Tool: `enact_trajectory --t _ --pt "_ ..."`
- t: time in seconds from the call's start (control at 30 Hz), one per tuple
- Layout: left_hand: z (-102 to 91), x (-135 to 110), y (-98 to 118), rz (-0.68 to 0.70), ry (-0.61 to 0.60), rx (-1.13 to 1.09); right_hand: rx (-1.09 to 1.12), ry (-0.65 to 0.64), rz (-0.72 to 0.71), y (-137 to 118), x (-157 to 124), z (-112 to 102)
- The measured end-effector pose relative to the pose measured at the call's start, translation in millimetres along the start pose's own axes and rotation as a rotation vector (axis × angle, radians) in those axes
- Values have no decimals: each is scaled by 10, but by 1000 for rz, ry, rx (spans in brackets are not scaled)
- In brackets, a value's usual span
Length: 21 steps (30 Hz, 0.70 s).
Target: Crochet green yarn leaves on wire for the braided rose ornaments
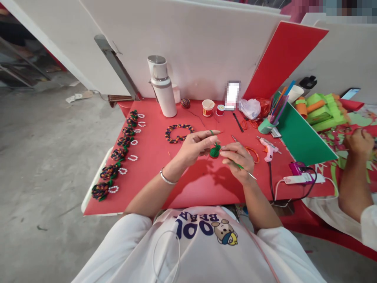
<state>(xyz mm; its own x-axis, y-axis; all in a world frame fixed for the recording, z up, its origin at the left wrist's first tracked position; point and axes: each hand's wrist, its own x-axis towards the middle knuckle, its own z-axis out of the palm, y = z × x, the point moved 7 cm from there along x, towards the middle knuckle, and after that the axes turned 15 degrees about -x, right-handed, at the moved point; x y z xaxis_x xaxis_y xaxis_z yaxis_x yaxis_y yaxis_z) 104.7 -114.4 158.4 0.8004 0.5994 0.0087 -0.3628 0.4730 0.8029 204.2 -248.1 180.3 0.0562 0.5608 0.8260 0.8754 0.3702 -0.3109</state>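
Note:
Above the red table [200, 184], my left hand [196, 145] pinches a small green crocheted piece [215, 151], with green yarn looped over its forefinger. My right hand [239, 159] is closed on a thin metal crochet hook [246, 171] whose end sticks out toward the lower right. The two hands touch at the green piece. A silver bangle sits on my left wrist.
Several dark yarn flowers with white bead loops [118, 154] line the left side. A beaded ring [179, 133], white flask [162, 87], paper cup [207, 107], thread spool [220, 109], scissors [249, 124], glue gun [268, 148] and pencil cup [266, 125] lie beyond. Another person's hand [359, 143] works at right.

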Motion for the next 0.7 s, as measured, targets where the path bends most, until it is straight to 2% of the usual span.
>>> enact_trajectory --t 0.1,0.4,0.53,0.7 --pt "40 8 -10 35 -15 3 -58 3 -67 -70 0 -9" --pt "70 -29 -67 86 -94 25 3 96 41 -18 -71 -24" --pt "58 -47 -100 126 -76 27 54 137 94 -18 -95 22" --pt "63 -87 -130 42 -41 5 8 135 120 -27 -132 38"
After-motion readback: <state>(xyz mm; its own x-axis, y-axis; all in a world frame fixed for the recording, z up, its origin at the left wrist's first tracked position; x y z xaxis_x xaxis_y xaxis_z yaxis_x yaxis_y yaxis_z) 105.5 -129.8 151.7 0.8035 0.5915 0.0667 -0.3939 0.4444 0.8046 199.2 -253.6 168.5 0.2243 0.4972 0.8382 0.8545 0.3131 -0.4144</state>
